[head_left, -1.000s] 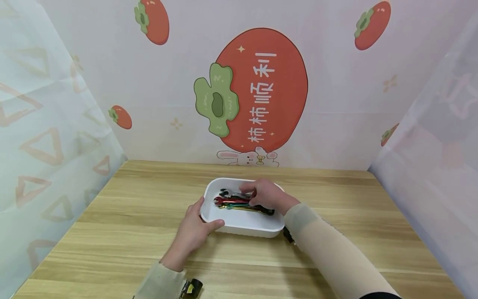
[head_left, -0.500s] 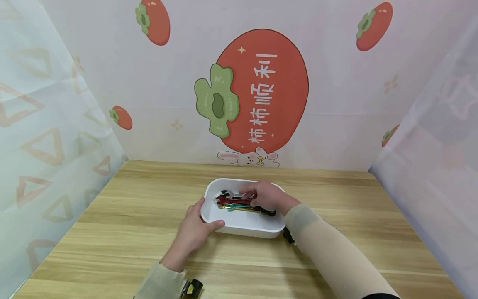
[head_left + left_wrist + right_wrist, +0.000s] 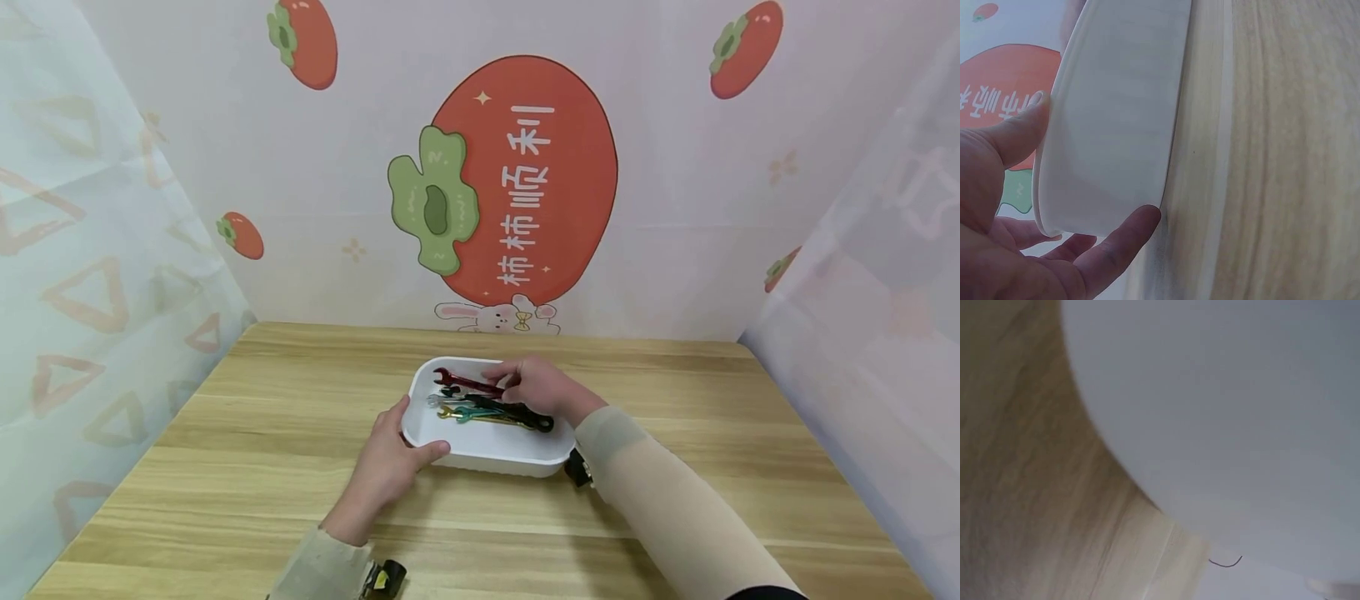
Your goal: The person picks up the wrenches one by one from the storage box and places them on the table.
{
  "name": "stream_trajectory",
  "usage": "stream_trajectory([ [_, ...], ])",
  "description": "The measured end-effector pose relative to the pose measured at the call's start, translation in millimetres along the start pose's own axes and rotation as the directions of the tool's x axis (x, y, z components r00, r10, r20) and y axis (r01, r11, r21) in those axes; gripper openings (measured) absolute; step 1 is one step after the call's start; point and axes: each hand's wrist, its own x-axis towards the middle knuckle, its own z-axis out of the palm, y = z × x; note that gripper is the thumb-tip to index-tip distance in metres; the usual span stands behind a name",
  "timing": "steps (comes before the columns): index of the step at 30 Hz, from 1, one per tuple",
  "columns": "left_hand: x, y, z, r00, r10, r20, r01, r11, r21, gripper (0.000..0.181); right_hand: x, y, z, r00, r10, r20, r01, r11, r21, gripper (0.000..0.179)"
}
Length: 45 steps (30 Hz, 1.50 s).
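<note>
A white plastic tray (image 3: 487, 458) sits on the table with several small open-ended wrenches inside. My left hand (image 3: 386, 462) grips its left end, thumb at the front rim and fingers round the side; the tray's wall (image 3: 1110, 125) fills much of the left wrist view. Reaching in from the right, my right hand (image 3: 542, 388) pinches a red wrench (image 3: 468, 382) near the back wall. Below that lie a black wrench (image 3: 517, 412), a green one (image 3: 467, 413), a gold one (image 3: 447, 412) and a silver one (image 3: 435, 401), partly overlapping. In the right wrist view the tray hides the fingers.
The wood-grain table (image 3: 300, 400) extends around the tray. A backdrop (image 3: 322, 150) printed with persimmons stands behind it, with white printed sheets on both sides. Small black cameras (image 3: 386, 577) are strapped to the wrists.
The red wrench has moved from the middle of the pile to the tray's back side with my right hand. The black wrench now shows more fully. My left hand stays put.
</note>
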Motion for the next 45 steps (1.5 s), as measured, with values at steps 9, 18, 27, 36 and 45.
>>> stream_trajectory([
  [9, -1.8, 0.8, -0.6, 1.000, 0.000, 0.005, 0.000, 1.000, -0.001, 0.097, -2.6, -3, -3, 0.999, 0.034, -0.042, -0.028, 0.990, 0.141, 0.048],
  [18, -1.3, -0.6, 0.3, 1.000, 0.000, 0.008, 0.000, 1.000, -0.019, 0.098, -8.5, 1, -19, 0.993, 0.073, -0.089, -0.027, 0.900, 0.436, 0.049],
  [27, -3.1, 1.1, -0.1, 1.000, 0.000, 0.005, 0.000, 1.000, -0.021, 0.097, -22.2, 5, -42, 0.977, 0.099, -0.188, 0.064, 0.708, 0.703, 0.051],
  [36, -4.0, 1.4, 0.1, 1.000, 0.007, 0.004, -0.007, 1.000, -0.015, 0.096, -36.9, 20, -68, 0.944, 0.218, -0.247, 0.068, 0.604, 0.794, 0.048],
  [45, -3.5, 1.7, 0.6, 1.000, 0.000, 0.004, 0.000, 1.000, -0.030, 0.097, -61.0, 41, -94, 0.943, 0.250, -0.221, 0.036, 0.582, 0.813, 0.037],
])
